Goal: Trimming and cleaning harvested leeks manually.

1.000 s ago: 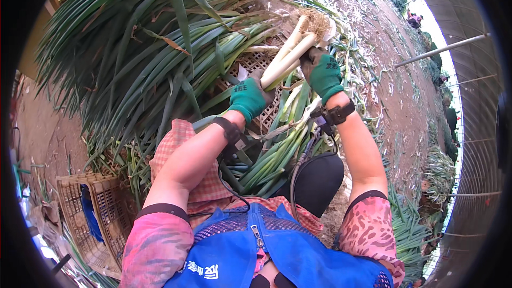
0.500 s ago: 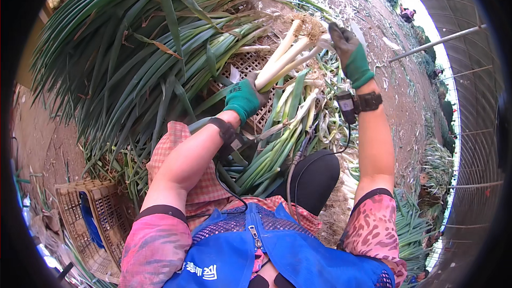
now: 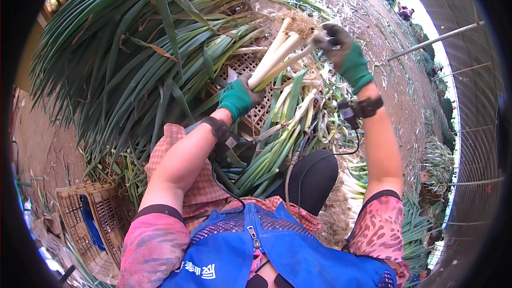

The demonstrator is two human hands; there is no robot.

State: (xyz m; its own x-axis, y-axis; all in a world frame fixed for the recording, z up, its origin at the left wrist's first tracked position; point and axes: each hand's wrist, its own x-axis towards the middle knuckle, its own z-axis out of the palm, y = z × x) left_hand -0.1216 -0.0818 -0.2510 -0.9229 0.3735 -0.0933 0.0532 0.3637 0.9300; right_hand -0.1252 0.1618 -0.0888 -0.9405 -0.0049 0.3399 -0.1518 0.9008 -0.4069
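Observation:
Both my hands wear green gloves with dark grey palms and fingers. My left hand [image 3: 242, 96] is closed round several long green onions [image 3: 281, 56], gripping their pale stalks with the roots pointing away from me. By the root end hovers my right hand [image 3: 341, 48], its fingers bent and smeared by motion. Whether it pinches a stalk or a loose skin cannot be made out. Under the held stalks lie more green onions [image 3: 277, 144], resting against my dark-clothed knee [image 3: 314, 178].
A big heap of green onions [image 3: 133, 58] fills the upper left, partly over a slatted plastic crate [image 3: 261, 114]. Another crate [image 3: 88, 218] stands at lower left. Peeled scraps litter the soil [image 3: 384, 74]. A metal pole [image 3: 437, 38] crosses at right. Cables run from my wrist devices.
My right hand has come down and left, closer to the stalks, and its fingers have bent. My left hand and the held onions have shifted slightly left.

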